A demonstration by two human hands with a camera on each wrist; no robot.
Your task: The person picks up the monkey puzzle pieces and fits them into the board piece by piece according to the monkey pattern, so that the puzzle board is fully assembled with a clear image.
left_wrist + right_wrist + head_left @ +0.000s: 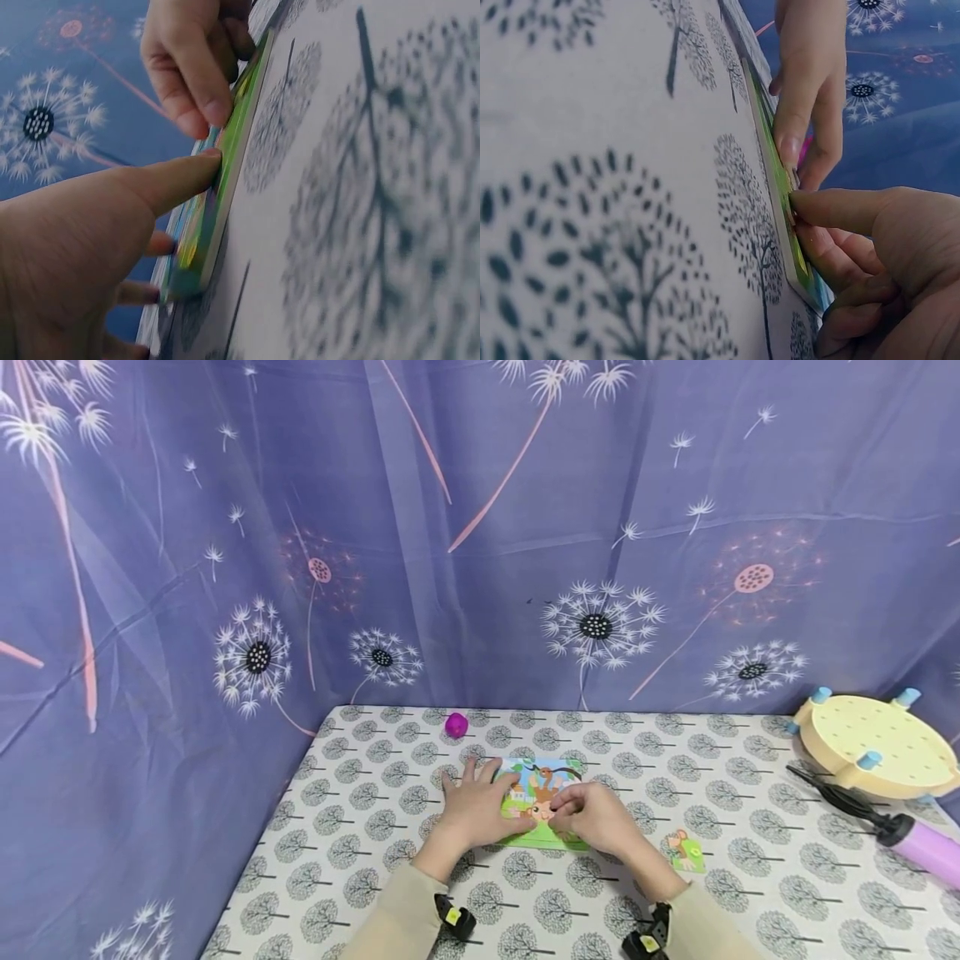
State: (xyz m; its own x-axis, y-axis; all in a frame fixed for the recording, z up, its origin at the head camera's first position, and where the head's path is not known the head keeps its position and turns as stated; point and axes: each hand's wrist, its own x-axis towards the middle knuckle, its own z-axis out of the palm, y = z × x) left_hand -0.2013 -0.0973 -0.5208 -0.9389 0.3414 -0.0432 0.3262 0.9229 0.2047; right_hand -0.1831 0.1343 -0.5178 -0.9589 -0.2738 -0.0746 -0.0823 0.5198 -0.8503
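A jigsaw puzzle board (pixel 542 842) with a cartoon monkey picture and a green lower edge lies flat on the table. My left hand (pixel 474 810) spreads its fingers over the board's left side, with the thumb (pixel 191 176) resting on the picture. From the right, my right hand (pixel 596 817) bends over the board and pinches a puzzle piece at the monkey's face; the fingers mostly hide this piece. In the right wrist view, thumb (pixel 840 208) and forefinger meet low at the board's surface. One loose puzzle piece (pixel 684 852) lies right of the board.
A small purple object (pixel 456 725) sits at the table's back edge. On the right are a yellow round stool-like thing with blue legs (pixel 877 743) and a purple-handled pump-like tool (pixel 926 852) with a black cord. A dandelion curtain (pixel 480 610) hangs behind the tree-patterned tablecloth (pixel 360 868).
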